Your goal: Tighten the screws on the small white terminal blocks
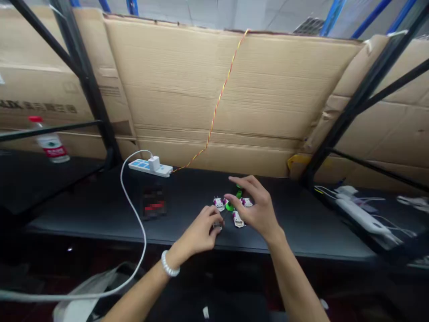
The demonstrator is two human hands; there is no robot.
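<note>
Now left fingers (213,215) grip a white piece (217,226) (right fingers (248,186) spread apart).

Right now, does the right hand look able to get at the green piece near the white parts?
Likely yes: the open right hand is close to the green piece, which shows in the gap between thumb and fingers. White parts lie nearby, but none visibly covers its upper end.

Black tabletop (187,190), white power strip (142,167), small white-and-purple pieces (238,220), green piece (229,207) among them
</note>
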